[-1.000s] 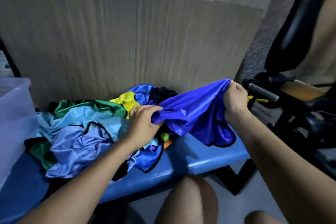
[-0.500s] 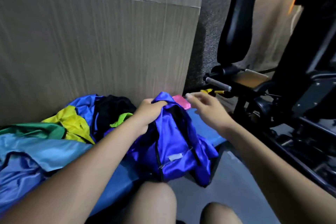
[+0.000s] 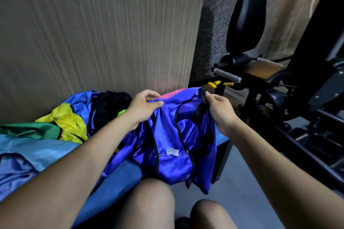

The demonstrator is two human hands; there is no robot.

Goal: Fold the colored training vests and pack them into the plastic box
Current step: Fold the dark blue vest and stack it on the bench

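Head view: both hands hold a royal-blue vest [image 3: 173,135] up over the blue counter [image 3: 119,176], left hand [image 3: 143,108] fingers pinching one top edge, right hand [image 3: 219,109] fingers pinching the other, beside a heap of colored vests [image 3: 55,132].

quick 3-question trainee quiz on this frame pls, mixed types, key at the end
1. True or false: both hands hold the same blue vest.
2. Which colour shows just behind the vest's top edge, between the hands? A) pink B) orange C) white
3. Fill in: the loose pile of vests lies on the bench to the person's ____ side.

Key
1. True: the left hand grips the vest's top edge and the right hand pinches it by the black trim.
2. A, a pink piece.
3. Left.
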